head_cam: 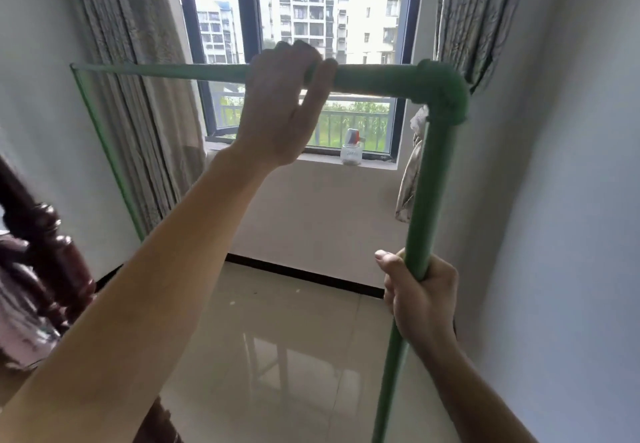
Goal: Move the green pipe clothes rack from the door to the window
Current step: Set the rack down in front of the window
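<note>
The green pipe clothes rack stands in front of me, its top bar running level across the window. An elbow joint at the right corner turns down into the near upright; the far upright slants down at the left by the curtain. My left hand is wrapped over the middle of the top bar. My right hand grips the near upright about halfway down. The rack's feet are out of sight.
Grey curtains hang at both sides of the window. A small jar sits on the sill. A dark carved wooden bedpost stands at the left edge. White walls close in on both sides, with glossy tiled floor between.
</note>
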Available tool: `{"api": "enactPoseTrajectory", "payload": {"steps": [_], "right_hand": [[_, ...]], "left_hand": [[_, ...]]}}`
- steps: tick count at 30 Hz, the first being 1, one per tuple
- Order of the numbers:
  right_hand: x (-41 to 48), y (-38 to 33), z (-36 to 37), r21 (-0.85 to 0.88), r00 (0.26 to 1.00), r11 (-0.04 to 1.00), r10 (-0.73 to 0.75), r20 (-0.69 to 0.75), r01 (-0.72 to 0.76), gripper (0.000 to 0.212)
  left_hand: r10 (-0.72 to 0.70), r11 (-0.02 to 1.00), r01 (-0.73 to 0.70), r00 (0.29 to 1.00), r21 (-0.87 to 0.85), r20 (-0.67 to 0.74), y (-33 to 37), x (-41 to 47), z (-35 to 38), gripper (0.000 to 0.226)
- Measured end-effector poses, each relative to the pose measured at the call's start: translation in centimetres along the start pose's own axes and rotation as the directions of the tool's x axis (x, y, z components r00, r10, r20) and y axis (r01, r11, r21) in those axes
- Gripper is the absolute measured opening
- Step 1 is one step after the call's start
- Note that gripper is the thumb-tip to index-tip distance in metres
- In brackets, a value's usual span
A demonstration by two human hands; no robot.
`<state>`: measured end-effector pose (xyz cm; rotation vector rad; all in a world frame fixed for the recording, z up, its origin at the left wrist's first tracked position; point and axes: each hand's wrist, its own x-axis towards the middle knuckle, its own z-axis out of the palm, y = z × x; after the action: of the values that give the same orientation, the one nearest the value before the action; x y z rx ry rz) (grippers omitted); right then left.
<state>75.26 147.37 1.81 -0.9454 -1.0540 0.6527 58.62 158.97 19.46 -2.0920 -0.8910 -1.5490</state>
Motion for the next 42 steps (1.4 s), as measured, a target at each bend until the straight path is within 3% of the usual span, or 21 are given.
{"api": "enactPoseTrajectory", "payload": {"steps": [7, 12, 19, 24, 35, 42], "right_hand": [[14.4, 4.4, -2.1, 0.011, 0.999, 1.000, 0.026, 0.047, -0.026, 0.057], [21.6, 7.4, -3.1, 0.001, 0.999, 1.000, 0.023, 0.034, -0.023, 0.059], [30.5, 13.2, -2.9, -0.028, 1.000, 1.000, 0.008, -0.005, -0.008, 0.060], [37.5, 17.1, -1.5, -0.043, 0.999, 0.999, -0.020, -0.041, 0.018, 0.045], [52.9, 25.7, 3.1, -0.091, 0.989, 0.996, -0.006, -0.145, -0.007, 0.037], [62.3, 31.6, 2.6, -0.112, 0.996, 0.994, -0.016, -0.083, 0.006, 0.035]], "left_hand": [[-0.108, 0.992, 0.101, 0.990, 0.079, 0.091, -4.5, 4.1, 9.8, 0.048], [-0.095, 0.985, 0.076, 0.989, 0.158, 0.116, -7.0, 6.3, 16.5, 0.069], [-0.076, 0.979, 0.058, 0.994, 0.196, 0.083, -12.6, 7.9, 25.2, 0.061], [-0.046, 0.969, 0.024, 0.995, 0.246, 0.084, -18.3, 9.9, 31.1, 0.063], [-0.066, 0.939, 0.058, 0.998, 0.339, 0.014, -29.9, 14.1, 44.5, 0.062], [-0.113, 0.940, 0.123, 0.992, 0.318, -0.049, -33.6, 16.5, 53.4, 0.064]]}}
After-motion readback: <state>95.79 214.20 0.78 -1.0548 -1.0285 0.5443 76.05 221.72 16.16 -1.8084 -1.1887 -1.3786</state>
